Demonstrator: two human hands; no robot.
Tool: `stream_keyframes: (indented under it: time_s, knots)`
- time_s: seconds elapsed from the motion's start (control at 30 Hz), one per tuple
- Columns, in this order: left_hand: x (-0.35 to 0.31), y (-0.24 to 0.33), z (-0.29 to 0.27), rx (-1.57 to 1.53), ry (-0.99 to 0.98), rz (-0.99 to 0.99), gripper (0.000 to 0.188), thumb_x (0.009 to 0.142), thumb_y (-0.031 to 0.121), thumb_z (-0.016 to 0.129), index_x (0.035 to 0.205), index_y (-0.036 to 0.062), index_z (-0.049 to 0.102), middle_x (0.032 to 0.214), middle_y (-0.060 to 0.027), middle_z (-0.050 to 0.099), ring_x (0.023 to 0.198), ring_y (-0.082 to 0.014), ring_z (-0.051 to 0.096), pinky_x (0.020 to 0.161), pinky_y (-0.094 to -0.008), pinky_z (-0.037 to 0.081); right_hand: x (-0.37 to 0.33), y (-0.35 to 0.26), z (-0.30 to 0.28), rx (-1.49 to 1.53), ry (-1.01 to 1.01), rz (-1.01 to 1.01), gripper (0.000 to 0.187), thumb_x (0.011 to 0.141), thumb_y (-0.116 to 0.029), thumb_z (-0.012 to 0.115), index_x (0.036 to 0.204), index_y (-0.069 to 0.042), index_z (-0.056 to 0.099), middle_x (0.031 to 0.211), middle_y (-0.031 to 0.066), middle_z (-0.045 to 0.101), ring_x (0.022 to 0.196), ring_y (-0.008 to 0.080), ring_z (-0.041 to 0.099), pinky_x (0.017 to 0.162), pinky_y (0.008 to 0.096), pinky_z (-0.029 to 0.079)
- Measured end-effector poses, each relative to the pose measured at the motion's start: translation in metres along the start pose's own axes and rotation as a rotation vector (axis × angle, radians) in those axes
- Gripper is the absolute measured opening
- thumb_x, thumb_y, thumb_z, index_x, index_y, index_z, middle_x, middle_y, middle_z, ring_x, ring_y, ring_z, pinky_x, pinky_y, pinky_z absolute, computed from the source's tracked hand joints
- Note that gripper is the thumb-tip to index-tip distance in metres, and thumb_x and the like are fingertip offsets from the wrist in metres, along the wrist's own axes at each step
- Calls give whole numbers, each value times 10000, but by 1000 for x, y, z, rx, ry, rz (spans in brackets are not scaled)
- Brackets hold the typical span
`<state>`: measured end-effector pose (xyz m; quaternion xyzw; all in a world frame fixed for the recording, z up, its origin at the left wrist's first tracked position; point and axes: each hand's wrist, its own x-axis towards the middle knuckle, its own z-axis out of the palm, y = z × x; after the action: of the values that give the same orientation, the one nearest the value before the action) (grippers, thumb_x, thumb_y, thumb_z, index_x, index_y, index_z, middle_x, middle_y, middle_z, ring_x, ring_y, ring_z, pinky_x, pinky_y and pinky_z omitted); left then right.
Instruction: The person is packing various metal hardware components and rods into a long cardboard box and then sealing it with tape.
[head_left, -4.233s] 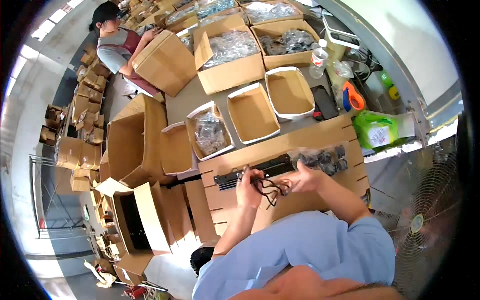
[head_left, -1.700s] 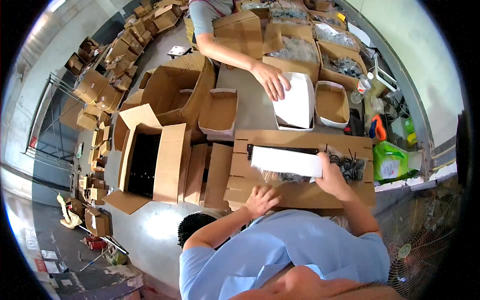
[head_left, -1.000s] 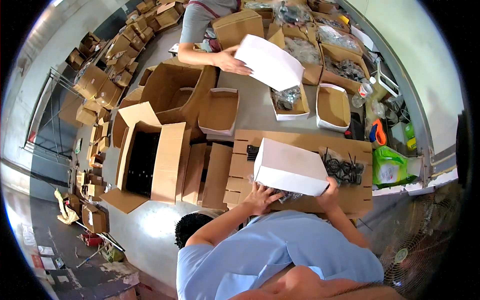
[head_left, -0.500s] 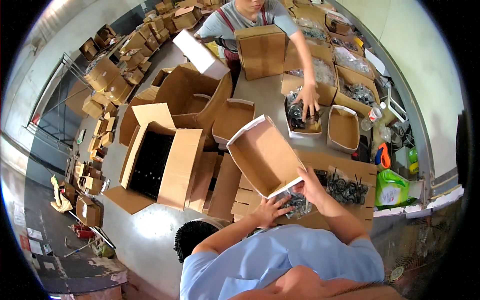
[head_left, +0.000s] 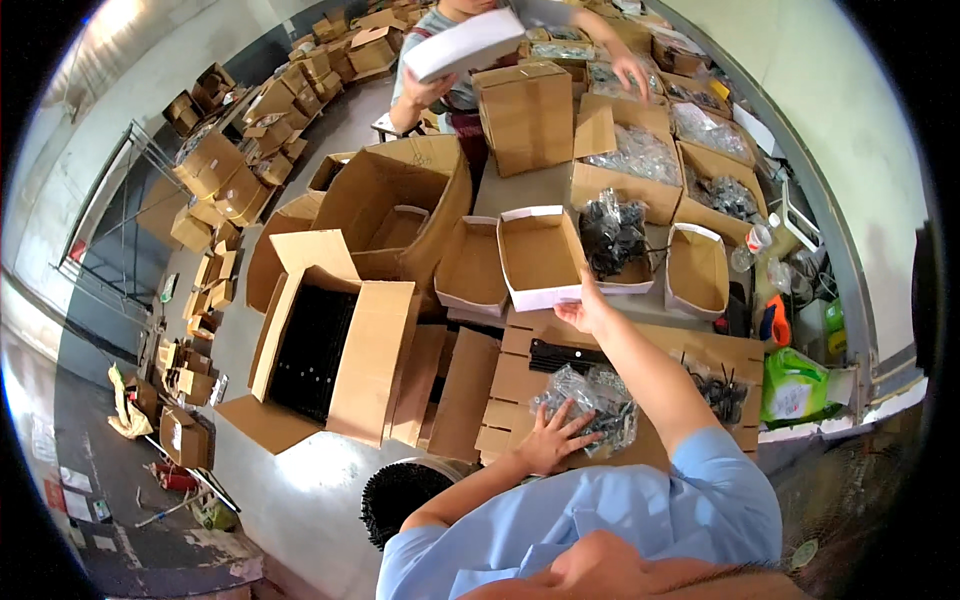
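My right hand point(head_left: 585, 312) is stretched out to the far side of the work surface, fingers closed on the near rim of a small open white-sided cardboard tray point(head_left: 540, 255), which sits empty among other trays of the same kind. My left hand point(head_left: 549, 440) lies flat, fingers spread, on a clear plastic bag of small dark metal parts point(head_left: 590, 405); it presses on the bag and does not grip it. The bag rests near me on the flattened brown cardboard sheet point(head_left: 520, 375) that covers the table, just in front of a long black strip point(head_left: 565, 355). To the right of my tray, another tray holds a heap of black parts point(head_left: 612, 235).

I judge this to be the fetching step: tray in one hand, bag pinned by the other. The next move, as I read it, calls for bringing tray and bag together, so my left hand would need to close on the bag.

Across the table, another person's hand point(head_left: 428, 92) holds a white flat box point(head_left: 462, 45) above a closed brown carton point(head_left: 525, 115).
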<state>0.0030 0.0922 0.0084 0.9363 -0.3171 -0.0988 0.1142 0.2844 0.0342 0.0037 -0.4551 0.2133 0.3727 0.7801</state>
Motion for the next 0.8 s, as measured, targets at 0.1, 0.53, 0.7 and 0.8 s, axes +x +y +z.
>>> stream_keyframes:
  time_s: [0.1, 0.53, 0.7, 0.8]
  knots:
    - [-1, 0, 18, 88, 210, -6, 1030, 577, 382, 789, 1436, 364, 221, 1530, -32, 120, 1368, -447, 108, 954, -737, 222, 5, 0, 7, 93, 56, -21, 824, 799, -768, 332, 998, 0, 554, 820, 156, 576, 689, 257, 583, 634, 375, 543]
    - [5, 4, -15, -51, -19, -60, 1003, 566, 367, 802, 1414, 377, 266, 1518, -21, 152, 1372, -432, 90, 945, -749, 206, 34, -2, -6, 252, 189, -24, 831, 867, -706, 219, 1063, 45, 515, 843, 204, 591, 702, 288, 604, 646, 388, 562]
    - [3, 6, -13, -49, 3, -83, 1001, 561, 366, 800, 1413, 370, 275, 1520, -15, 149, 1377, -413, 103, 948, -743, 209, 32, -1, 6, 298, 266, -39, 805, 887, -677, 209, 1087, 37, 520, 856, 210, 597, 706, 306, 595, 655, 403, 548]
    - [2, 9, -13, -52, 16, -86, 992, 566, 378, 792, 1414, 368, 276, 1520, -14, 154, 1378, -404, 110, 950, -740, 211, 37, 1, -1, 361, 234, -33, 762, 887, -677, 193, 1193, -33, 460, 1024, 195, 556, 813, 290, 547, 725, 411, 506]
